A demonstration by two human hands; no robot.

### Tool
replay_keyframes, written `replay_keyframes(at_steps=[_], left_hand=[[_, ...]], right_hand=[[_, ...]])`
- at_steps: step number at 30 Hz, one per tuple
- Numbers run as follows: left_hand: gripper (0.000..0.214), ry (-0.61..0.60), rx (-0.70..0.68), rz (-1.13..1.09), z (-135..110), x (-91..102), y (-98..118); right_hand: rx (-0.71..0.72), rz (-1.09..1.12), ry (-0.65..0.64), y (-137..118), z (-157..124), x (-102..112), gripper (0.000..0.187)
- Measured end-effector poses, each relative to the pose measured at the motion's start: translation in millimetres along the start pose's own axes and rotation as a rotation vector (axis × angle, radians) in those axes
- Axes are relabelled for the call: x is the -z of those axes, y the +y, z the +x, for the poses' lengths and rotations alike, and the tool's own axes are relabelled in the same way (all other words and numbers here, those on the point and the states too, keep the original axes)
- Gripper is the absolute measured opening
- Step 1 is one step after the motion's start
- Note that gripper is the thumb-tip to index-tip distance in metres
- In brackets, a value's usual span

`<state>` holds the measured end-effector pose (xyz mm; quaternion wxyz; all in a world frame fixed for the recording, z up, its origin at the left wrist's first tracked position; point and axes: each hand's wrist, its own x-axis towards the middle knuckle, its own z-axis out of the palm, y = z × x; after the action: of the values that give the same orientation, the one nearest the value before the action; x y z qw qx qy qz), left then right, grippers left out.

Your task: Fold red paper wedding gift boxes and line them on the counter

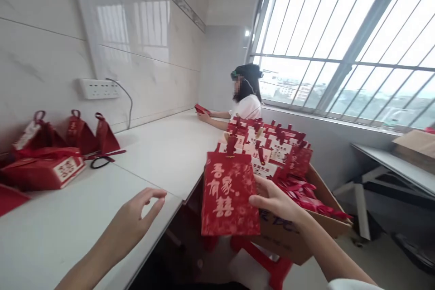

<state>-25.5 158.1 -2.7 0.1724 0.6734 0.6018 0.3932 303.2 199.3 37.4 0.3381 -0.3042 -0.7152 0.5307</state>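
My right hand grips a flat red gift bag with white characters by its right edge, holding it upright over a cardboard box. The box is packed with several more red bags and rests on a red stool. My left hand hovers over the white counter near its front edge, fingers spread and curved, holding nothing.
Folded red pouches, a flat red box and black scissors lie at the counter's left by a wall power strip. Another person sits at the far end handling a red item. A barred window and another table are on the right.
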Motion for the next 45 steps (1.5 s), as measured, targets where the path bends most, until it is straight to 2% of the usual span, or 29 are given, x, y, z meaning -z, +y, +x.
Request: replay_keyframes(at_steps=[1, 4, 7, 10, 14, 17, 22, 29, 32, 36, 39, 42, 43, 45], left_hand=[[0.032, -0.022, -0.053, 0.022, -1.0, -13.0, -8.5], [0.027, 0.011, -0.149, 0.033, -9.1, -45.4, -35.4], [0.025, 0.033, -0.222, 0.11, -17.1, -64.0, -62.6], [0.027, 0.039, -0.279, 0.188, -19.2, -71.9, -85.6], [0.037, 0.047, -0.339, 0.259, -17.1, -75.9, -102.8], [0.039, 0.047, -0.364, 0.285, -16.3, -76.5, -105.5], [0.044, 0.059, -0.394, 0.293, -15.8, -75.7, -104.6], [0.044, 0.068, -0.423, 0.318, -15.0, -76.3, -108.3], [0.043, 0.067, -0.436, 0.323, -15.0, -77.1, -111.4], [0.04, 0.057, -0.459, 0.345, -13.6, -76.2, -118.5], [0.035, 0.03, -0.505, 0.377, -11.9, -73.7, -122.6], [0.035, 0.015, -0.497, 0.376, -12.1, -73.2, -121.7], [0.036, 0.022, -0.483, 0.366, -12.5, -73.8, -120.6], [0.036, 0.045, -0.458, 0.341, -13.7, -75.8, -118.9]], right_hand=[[-0.013, 0.038, 0.079, -1.0, -9.8, 10.9, 0.046], [-0.078, 0.183, 0.319, 1.0, -35.7, 35.8, 0.035], [-0.105, 0.442, 0.454, 11.4, -51.7, 47.2, 0.025], [-0.049, 0.794, 0.444, 23.9, -57.3, 44.5, 0.022], [0.04, 1.31, 0.303, 30.2, -57.4, 32.1, 0.032], [0.027, 1.423, 0.299, 25.8, -58.1, 26.7, 0.033], [0.039, 1.234, 0.416, 20.0, -62.3, 26.0, 0.024], [-0.013, 0.996, 0.509, 36.9, -70.1, 35.4, 0.007], [0.038, 0.831, 0.545, 37.1, -71.6, 33.0, 0.009], [0.117, 0.598, 0.598, 23.7, -71.6, 34.0, 0.013], [0.226, 0.472, 0.801, 11.1, -73.0, 58.2, 0.028], [0.383, 0.22, 1.113, 6.6, -78.5, 106.1, 0.053], [0.376, 0.101, 1.225, 7.9, -81.5, 124.5, 0.059], [0.192, -0.115, 1.387, 14.3, -88.5, 159.2, 0.063]])
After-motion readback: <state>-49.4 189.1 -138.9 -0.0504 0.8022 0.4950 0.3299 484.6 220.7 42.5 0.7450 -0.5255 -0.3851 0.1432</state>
